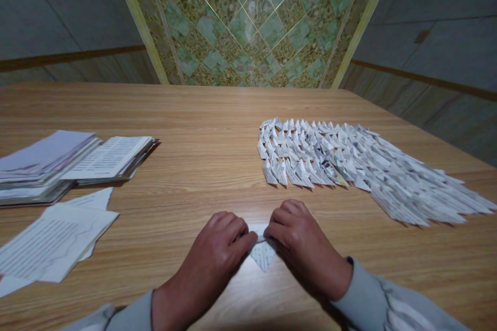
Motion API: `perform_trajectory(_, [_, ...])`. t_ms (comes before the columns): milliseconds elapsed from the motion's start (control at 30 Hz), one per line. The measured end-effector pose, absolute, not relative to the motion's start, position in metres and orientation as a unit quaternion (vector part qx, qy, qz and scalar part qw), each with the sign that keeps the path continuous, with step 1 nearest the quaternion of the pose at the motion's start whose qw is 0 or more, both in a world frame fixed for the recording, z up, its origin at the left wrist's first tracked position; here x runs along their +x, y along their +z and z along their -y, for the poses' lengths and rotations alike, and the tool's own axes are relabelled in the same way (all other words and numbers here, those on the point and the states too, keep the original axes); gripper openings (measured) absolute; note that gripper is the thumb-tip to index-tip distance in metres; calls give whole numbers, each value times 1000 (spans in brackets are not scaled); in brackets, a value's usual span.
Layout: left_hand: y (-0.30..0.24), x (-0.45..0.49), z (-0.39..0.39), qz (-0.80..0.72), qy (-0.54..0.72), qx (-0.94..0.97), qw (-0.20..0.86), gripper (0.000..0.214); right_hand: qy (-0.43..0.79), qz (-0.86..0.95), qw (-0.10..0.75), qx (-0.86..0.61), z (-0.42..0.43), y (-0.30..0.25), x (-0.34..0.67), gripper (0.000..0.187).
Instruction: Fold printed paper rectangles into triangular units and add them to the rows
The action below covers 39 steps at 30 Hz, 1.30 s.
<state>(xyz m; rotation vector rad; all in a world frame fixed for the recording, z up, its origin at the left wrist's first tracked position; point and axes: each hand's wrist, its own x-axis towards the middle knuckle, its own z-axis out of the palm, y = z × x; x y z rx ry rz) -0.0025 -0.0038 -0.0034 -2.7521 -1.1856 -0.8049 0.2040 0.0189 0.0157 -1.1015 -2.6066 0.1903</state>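
A small folded sheet of printed paper [264, 256] lies on the table in front of me, its pointed end toward me. My left hand [221, 245] grips its left side, fingers curled and thumb pressed in near the fold. On the other side my right hand [297, 243] pinches the paper's right edge in the same way. Both hands cover much of the sheet, so only its middle and lower point show. Beyond my right hand stand rows of folded paper boats [306, 150], many of them with printing.
At the left lie loose printed sheets [58, 238] and, behind them, stacked books or papers [42, 158] beside a smaller printed stack [112, 158]. More folded pieces [419, 186] overlap toward the right edge. The wooden table [186, 114] reaches toward a tiled wall [248, 15].
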Motion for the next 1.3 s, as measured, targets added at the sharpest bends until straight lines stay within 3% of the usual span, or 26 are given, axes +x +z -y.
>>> perform_trajectory(500, [-4,-2,13,369,-201,-905,67,24,33,922,118,-366,0,22,204,2])
perform_trajectory(1200, [-2,-29,24,396,-202,-893,66,35,15,891,109,-441,4,26,215,14])
perform_trajectory(1300, [-4,-28,23,388,-203,-897,56,36,14,902,122,-414,6,21,208,4])
